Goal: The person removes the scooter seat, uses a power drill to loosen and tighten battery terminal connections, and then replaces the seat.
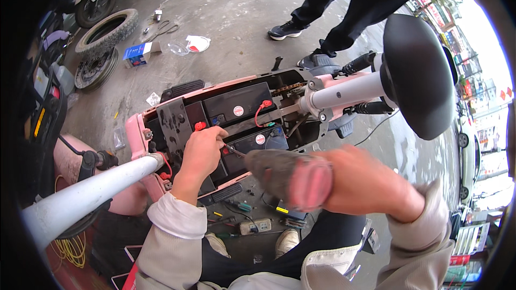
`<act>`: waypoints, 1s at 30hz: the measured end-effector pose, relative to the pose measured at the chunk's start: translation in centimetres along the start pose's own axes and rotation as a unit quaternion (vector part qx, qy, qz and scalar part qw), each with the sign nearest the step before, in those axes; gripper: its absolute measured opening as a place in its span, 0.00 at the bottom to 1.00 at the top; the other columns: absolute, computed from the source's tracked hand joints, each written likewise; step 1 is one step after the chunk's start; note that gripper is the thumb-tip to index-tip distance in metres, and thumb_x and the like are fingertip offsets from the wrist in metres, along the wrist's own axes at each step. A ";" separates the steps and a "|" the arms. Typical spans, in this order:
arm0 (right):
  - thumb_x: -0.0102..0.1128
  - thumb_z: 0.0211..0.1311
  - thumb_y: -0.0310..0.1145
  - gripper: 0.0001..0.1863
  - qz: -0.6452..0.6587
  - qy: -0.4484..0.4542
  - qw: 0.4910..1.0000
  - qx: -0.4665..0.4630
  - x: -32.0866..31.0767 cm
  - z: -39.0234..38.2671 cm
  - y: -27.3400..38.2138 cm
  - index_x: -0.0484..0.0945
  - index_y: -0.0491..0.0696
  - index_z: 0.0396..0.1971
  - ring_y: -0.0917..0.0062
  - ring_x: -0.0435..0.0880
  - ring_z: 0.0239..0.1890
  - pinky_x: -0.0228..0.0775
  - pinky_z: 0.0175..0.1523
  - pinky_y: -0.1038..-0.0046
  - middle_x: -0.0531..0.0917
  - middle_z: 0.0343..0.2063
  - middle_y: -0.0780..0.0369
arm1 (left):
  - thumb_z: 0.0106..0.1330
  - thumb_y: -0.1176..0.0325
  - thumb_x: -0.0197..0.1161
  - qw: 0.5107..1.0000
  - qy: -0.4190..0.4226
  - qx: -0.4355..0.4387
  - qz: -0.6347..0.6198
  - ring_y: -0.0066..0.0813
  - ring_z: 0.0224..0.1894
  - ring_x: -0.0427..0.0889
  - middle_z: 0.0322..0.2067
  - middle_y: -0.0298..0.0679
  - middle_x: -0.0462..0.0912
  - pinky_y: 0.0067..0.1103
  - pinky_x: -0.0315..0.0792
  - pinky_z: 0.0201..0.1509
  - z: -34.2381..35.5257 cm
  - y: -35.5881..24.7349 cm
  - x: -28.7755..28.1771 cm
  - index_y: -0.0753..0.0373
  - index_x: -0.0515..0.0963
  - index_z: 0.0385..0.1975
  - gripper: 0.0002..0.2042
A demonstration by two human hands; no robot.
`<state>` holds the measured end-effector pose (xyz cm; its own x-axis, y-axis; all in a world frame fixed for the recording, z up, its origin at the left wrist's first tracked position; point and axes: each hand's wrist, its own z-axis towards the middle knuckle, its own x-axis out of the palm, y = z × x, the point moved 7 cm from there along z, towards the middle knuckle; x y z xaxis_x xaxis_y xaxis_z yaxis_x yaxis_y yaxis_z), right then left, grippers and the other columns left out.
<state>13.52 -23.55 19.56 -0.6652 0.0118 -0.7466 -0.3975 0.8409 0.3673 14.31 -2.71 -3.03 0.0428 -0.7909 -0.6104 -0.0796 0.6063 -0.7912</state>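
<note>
Over the pink scooter's (141, 129) open battery bay, L hand (203, 147) pinches a terminal on black battery (257, 145); R hand (360, 180) grips screwdriver (287, 174), tip at same terminal

A loose tyre (106, 30), a blue box (136, 53) and scissors (163, 28) lie on the concrete floor (231, 11).
</note>
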 end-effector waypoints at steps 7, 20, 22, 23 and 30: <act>0.64 0.52 0.31 0.08 -0.165 0.080 0.983 -0.009 -2.4 2.9 3.8 0.85 0.42 0.26 0.50 0.87 0.31 0.81 0.41 0.55 0.85 0.22 0.49 | 0.66 0.72 0.63 0.997 0.037 -0.019 0.060 0.41 0.43 0.89 0.35 0.39 0.91 0.34 0.80 0.47 0.9 -2.1 0.0 0.57 0.87 0.42 0.08; 0.69 0.50 0.30 0.10 -0.116 0.087 0.989 0.018 -2.5 4.7 2.9 0.85 0.41 0.31 0.51 0.86 0.34 0.80 0.42 0.58 0.86 0.27 0.49 | 0.69 0.68 0.63 0.999 0.042 0.005 -0.027 0.44 0.45 0.88 0.37 0.40 0.91 0.35 0.79 0.49 1.2 3.3 0.8 0.56 0.88 0.41 0.08; 0.70 0.49 0.30 0.10 -0.107 0.079 0.989 0.064 -2.7 3.2 1.5 0.84 0.40 0.29 0.51 0.86 0.34 0.80 0.42 0.59 0.86 0.27 0.49 | 0.69 0.68 0.62 0.998 0.056 0.034 -0.018 0.45 0.45 0.88 0.38 0.41 0.90 0.36 0.79 0.49 1.6 1.2 3.3 0.56 0.88 0.42 0.08; 0.70 0.49 0.30 0.10 -0.141 0.081 0.983 0.084 -2.9 2.3 1.3 0.84 0.40 0.29 0.51 0.86 0.33 0.80 0.41 0.59 0.86 0.26 0.49 | 0.69 0.68 0.62 0.997 0.061 0.055 -0.002 0.46 0.46 0.88 0.38 0.42 0.90 0.36 0.79 0.49 1.5 -0.2 4.5 0.57 0.88 0.42 0.09; 0.70 0.49 0.31 0.10 -0.165 0.079 0.983 0.026 -2.3 4.3 1.9 0.84 0.39 0.28 0.50 0.85 0.33 0.80 0.41 0.59 0.85 0.26 0.48 | 0.69 0.70 0.62 0.997 0.026 0.065 -0.034 0.48 0.46 0.87 0.38 0.44 0.90 0.37 0.79 0.50 1.3 2.5 2.5 0.58 0.87 0.44 0.09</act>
<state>16.99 -19.65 19.57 -0.5974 -0.3473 -0.7228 -0.5784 0.8110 0.0883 15.50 -3.09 -6.63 -0.0081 -0.8313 -0.5558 0.0514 0.5548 -0.8304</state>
